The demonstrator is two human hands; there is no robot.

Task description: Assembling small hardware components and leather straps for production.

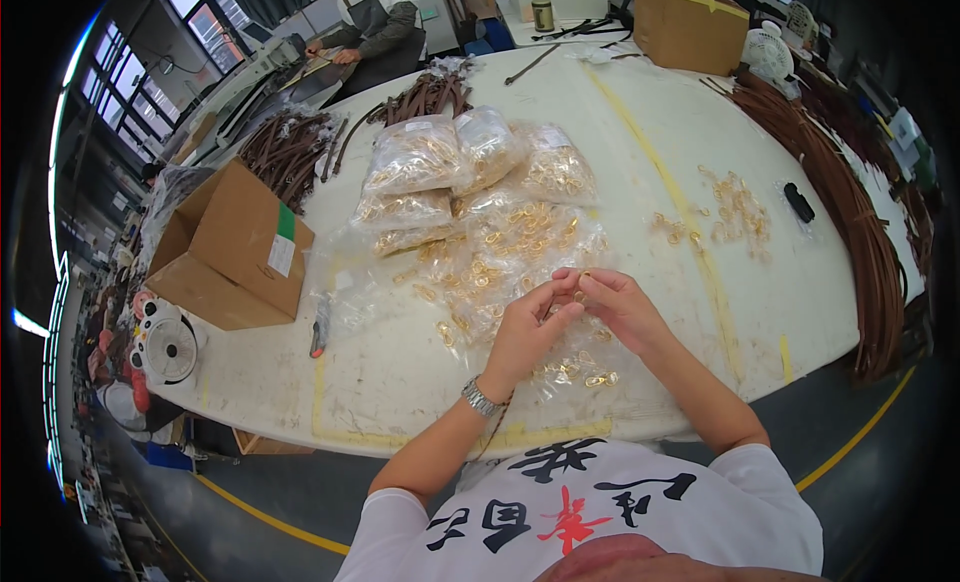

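Observation:
My left hand (pixel 535 320) and my right hand (pixel 622 307) meet fingertip to fingertip over the table. Both are closed in a pinch around a small gold clasp, mostly hidden by the fingers. Under and beyond them an opened clear plastic bag (pixel 490 267) spreads out, with many gold metal clasps on it. Some loose clasps (pixel 580 370) lie just below my hands, nearest the table's front edge. Farther right, a scattered group of gold clasps (pixel 738 217) rests on the bare tabletop. Filled clear bags of clasps (pixel 415 154) are stacked behind the opened one.
An open cardboard box (pixel 232 244), a small fan (pixel 168 347) and a box cutter (pixel 320 327) stand or lie left. Brown straps (pixel 850 197) run along the right edge, near a black object (pixel 799 203). Another box (pixel 690 27) stands far back; a person (pixel 380 32) works far left.

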